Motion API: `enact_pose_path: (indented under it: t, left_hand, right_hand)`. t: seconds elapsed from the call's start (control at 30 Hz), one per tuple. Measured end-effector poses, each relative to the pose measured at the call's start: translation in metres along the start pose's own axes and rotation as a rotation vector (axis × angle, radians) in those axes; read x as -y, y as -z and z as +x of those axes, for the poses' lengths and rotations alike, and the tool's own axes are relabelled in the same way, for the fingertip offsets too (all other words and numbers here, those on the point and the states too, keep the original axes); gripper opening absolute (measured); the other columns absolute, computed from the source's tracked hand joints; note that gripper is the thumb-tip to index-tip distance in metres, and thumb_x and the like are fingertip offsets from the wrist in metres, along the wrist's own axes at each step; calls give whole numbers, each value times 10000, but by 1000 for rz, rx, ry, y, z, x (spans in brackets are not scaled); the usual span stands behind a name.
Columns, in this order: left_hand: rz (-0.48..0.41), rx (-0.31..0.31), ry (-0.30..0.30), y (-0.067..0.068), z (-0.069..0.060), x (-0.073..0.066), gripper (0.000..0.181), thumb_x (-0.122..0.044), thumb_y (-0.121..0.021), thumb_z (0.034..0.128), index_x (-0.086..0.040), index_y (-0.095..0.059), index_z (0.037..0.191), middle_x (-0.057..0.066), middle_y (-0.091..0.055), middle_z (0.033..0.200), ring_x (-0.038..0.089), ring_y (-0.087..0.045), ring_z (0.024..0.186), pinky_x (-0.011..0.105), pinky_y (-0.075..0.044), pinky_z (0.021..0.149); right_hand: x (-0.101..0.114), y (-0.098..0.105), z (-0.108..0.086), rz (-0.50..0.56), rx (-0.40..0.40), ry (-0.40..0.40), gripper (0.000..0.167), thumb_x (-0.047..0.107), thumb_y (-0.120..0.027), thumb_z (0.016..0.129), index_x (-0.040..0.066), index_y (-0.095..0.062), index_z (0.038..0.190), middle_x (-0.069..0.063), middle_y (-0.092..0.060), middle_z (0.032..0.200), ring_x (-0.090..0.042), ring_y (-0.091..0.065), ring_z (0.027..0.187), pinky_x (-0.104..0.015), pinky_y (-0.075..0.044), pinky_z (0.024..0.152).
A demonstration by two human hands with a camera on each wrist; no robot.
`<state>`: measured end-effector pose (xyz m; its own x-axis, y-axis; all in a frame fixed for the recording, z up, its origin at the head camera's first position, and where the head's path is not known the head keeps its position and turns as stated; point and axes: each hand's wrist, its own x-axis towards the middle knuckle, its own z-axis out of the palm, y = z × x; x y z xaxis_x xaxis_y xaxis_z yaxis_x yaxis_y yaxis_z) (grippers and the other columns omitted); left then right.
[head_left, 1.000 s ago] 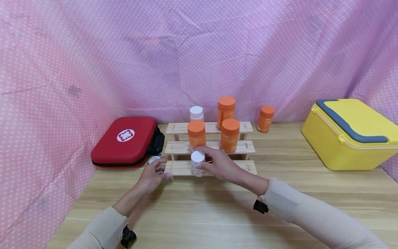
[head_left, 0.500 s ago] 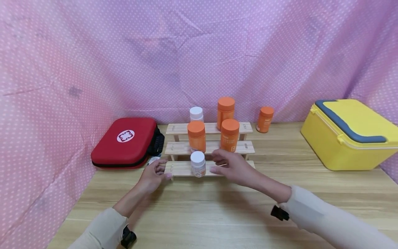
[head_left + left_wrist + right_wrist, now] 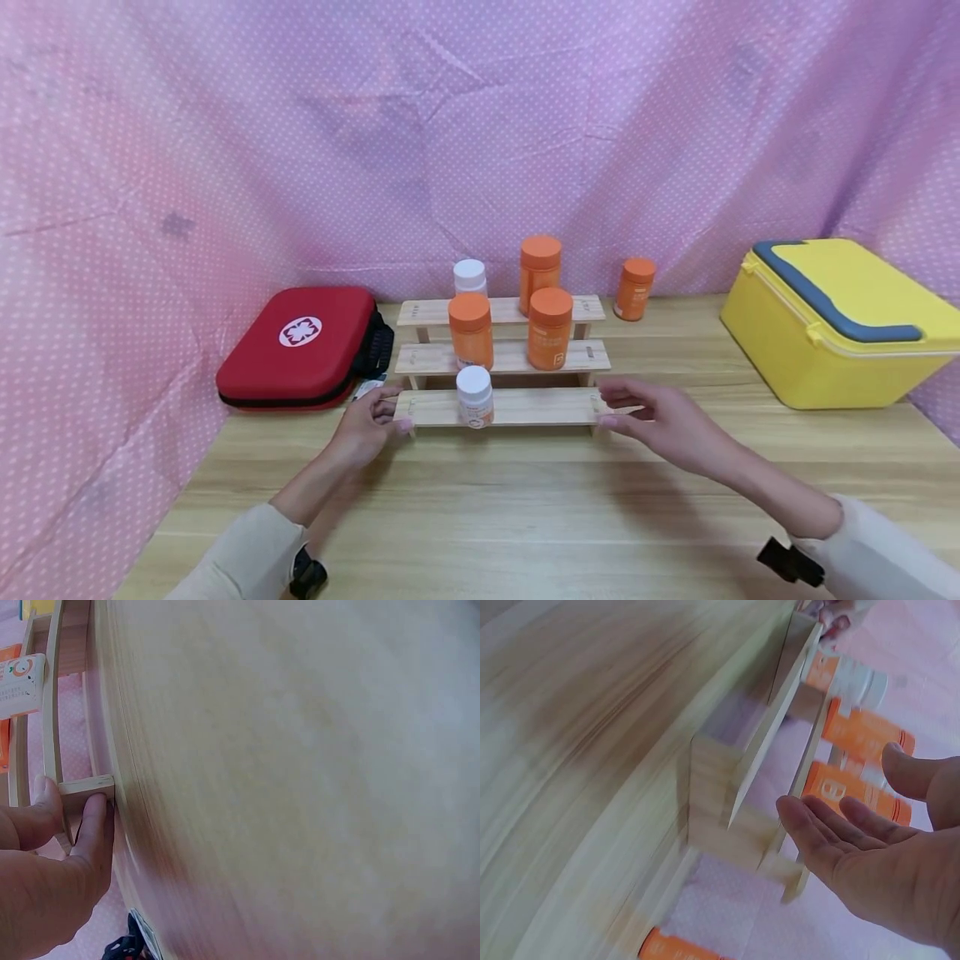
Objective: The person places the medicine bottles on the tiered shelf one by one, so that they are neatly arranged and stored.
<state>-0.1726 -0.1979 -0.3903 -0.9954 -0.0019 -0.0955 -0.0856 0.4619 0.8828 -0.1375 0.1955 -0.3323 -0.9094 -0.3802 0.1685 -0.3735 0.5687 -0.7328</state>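
A three-tier wooden display rack (image 3: pixel 543 407) stands in the middle of the table. My left hand (image 3: pixel 365 427) holds the left end of its lowest tier; in the left wrist view the thumb lies along the plank's edge and fingers press the side support (image 3: pixel 88 789). Beside the right end of that tier is my right hand (image 3: pixel 671 423), holding nothing, its fingers loosely extended in the right wrist view. A small white bottle (image 3: pixel 476 402) stands upright on the lowest tier, left of centre. Two orange bottles, one left (image 3: pixel 471 333) and one right (image 3: pixel 549 333), occupy the middle tier.
On the top tier stand a white bottle (image 3: pixel 470 275) and an orange bottle (image 3: pixel 540 271). Another orange bottle (image 3: pixel 633 292) is on the table to the right. A red first-aid case (image 3: pixel 300 346) lies left; a yellow box (image 3: pixel 832 333) sits right. A pink dotted curtain (image 3: pixel 480 125) hangs behind.
My right hand has let go of the white bottle on the lowest tier and moved right to the rack's right end. The left hand has stayed at the left end.
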Motion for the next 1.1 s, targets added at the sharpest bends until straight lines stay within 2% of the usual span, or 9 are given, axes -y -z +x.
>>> enact_pose_path:
  t: [0.17,0.3,0.43,0.53,0.67,0.83,0.97,1.1]
  left_hand:
    - [-6,3,3,0,-1,1,540,55,-697,830,35,-488,1327,216,-659,1105,256,-633,985,308,-530,838]
    - [-21,7,-1,0,-1,2,537,73,-690,828,34,-489,1324,217,-658,1104,252,-634,976,295,-532,827]
    - [-25,6,-1,0,-2,1,534,72,-690,829,36,-490,1322,222,-654,1109,254,-633,981,287,-532,816]
    - [-20,3,1,0,-1,0,534,68,-692,829,35,-490,1323,221,-654,1111,259,-632,989,294,-532,820]
    - [-6,3,10,1,0,0,532,63,-689,834,24,-491,1327,212,-657,1112,254,-635,988,303,-532,834]
    - [0,-2,9,2,0,0,534,58,-691,835,26,-489,1328,216,-656,1120,264,-634,1005,328,-526,860]
    - [-10,0,5,2,-1,-1,528,56,-692,834,31,-491,1322,227,-650,1129,278,-632,1010,344,-523,870]
    - [-11,2,14,0,-3,-1,520,52,-693,835,31,-495,1315,222,-654,1119,271,-632,996,339,-522,868]
  right_hand:
    - [-9,13,-1,-66,-41,-32,356,207,-673,913,26,-608,1212,-134,-652,1166,-282,-623,1059,-363,-532,832]
    - [-18,25,3,-84,-87,-60,403,227,-658,926,-16,-580,1237,-186,-636,1184,-328,-611,1070,-400,-527,841]
    - [-34,40,14,-108,-165,-52,421,216,-650,933,-54,-560,1243,-244,-619,1178,-382,-598,1064,-311,-533,809]
    - [-50,55,30,-121,-203,-55,452,224,-642,939,-67,-531,1265,-279,-582,1212,-422,-571,1089,-357,-531,833]
    - [-69,76,61,-109,-241,-82,554,272,-625,947,-75,-455,1344,-322,-488,1310,-475,-509,1149,-550,-464,897]
    - [-90,95,106,-107,-307,-120,641,298,-626,943,-58,-375,1414,-348,-421,1367,-496,-440,1224,-582,-393,975]
    - [-108,100,134,-48,-277,-196,709,308,-604,953,-55,-279,1468,-341,-319,1451,-498,-333,1308,-588,-316,1042]
    - [-124,99,149,33,-213,-257,761,303,-589,963,-45,-177,1501,-345,-240,1488,-500,-279,1334,-583,-296,1062]
